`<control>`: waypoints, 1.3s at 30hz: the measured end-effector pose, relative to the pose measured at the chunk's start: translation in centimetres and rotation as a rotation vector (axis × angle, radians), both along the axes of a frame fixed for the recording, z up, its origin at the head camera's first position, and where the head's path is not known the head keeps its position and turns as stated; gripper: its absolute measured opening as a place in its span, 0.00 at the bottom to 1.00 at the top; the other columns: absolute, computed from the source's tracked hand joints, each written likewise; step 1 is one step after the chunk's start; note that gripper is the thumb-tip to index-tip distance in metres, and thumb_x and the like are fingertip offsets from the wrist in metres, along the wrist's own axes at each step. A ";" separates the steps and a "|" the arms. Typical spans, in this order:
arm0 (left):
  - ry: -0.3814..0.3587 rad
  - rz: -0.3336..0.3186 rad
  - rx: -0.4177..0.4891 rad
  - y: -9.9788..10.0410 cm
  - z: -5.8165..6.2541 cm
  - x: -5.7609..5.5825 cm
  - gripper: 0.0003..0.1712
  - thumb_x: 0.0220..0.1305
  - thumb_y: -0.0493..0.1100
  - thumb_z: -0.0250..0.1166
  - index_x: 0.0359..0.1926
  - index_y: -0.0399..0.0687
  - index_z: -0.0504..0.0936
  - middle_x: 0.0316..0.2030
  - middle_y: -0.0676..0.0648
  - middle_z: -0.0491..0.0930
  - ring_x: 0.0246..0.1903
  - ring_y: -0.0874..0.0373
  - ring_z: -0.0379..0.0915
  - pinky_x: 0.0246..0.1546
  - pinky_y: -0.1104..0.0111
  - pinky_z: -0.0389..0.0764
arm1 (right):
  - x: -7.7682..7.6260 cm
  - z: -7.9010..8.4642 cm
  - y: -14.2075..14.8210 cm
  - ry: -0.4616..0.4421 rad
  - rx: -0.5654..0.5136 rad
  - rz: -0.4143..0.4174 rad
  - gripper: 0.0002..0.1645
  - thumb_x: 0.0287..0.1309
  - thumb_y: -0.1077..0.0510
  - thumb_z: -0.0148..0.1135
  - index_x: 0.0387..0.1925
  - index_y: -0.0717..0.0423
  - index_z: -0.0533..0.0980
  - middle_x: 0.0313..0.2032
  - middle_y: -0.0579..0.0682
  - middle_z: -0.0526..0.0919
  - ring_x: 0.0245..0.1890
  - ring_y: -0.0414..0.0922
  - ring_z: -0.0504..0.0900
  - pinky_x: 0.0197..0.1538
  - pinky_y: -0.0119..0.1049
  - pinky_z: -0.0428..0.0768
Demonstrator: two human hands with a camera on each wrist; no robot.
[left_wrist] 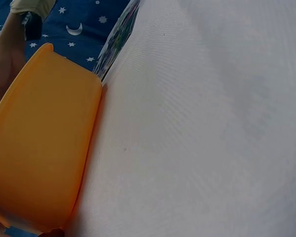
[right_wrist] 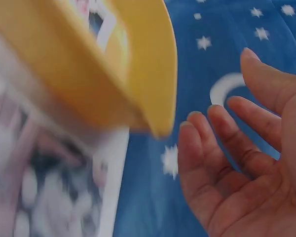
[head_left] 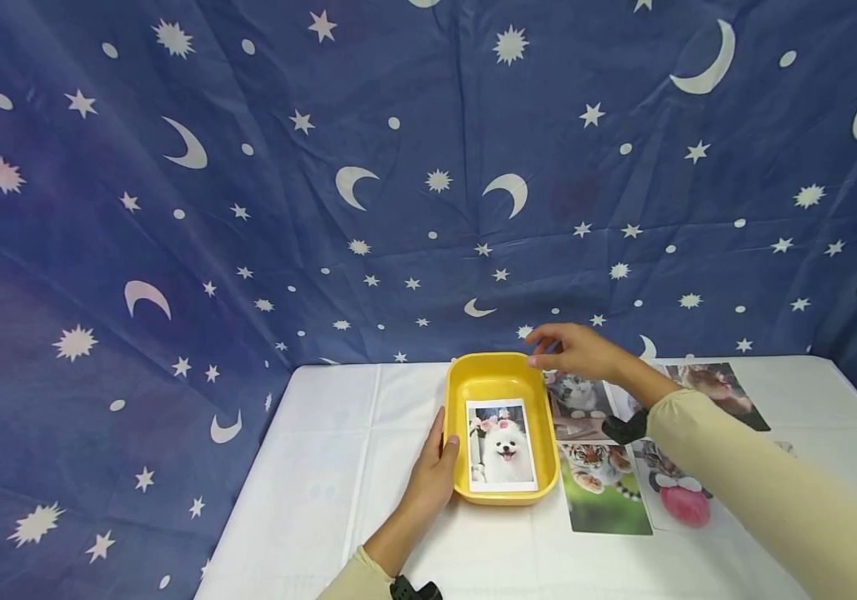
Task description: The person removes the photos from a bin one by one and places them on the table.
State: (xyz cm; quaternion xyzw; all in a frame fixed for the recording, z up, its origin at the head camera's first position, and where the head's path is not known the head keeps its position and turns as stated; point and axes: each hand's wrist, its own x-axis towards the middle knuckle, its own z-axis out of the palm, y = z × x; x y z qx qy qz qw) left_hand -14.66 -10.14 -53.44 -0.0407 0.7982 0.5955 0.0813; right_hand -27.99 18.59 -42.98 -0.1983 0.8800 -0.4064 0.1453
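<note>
A yellow plastic tray [head_left: 492, 377] stands on the white table, its orange-looking outer wall [left_wrist: 44, 143] filling the left of the left wrist view. Inside it lies a white-bordered photo of a fluffy white dog [head_left: 505, 454]. My left hand [head_left: 428, 475] grips the tray's left side, thumb at the rim and fingers along the outer wall. Over the tray's far right corner hovers my right hand [head_left: 574, 350]. In the right wrist view its fingers [right_wrist: 190, 153] are loosely bent, apart from the tray, with nothing between them.
Right of the tray lie several animal photos: a grey furry animal [head_left: 577, 408], a tiger cub [head_left: 608, 492], one with a round pink thing [head_left: 684, 504], and a brownish one [head_left: 721, 385]. My right forearm covers some. A blue star-and-moon cloth [head_left: 398, 208] hangs behind the table [head_left: 323, 458].
</note>
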 end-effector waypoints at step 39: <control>0.002 -0.016 0.004 -0.1 0.2 0.0 0.35 0.82 0.54 0.46 0.82 0.68 0.46 0.81 0.49 0.51 0.80 0.43 0.44 0.79 0.43 0.47 | 2.4 -2.9 -8.3 -0.127 0.183 0.077 0.17 0.59 0.65 0.71 0.51 0.55 0.85 0.48 0.51 0.87 0.41 0.47 0.82 0.50 0.44 0.86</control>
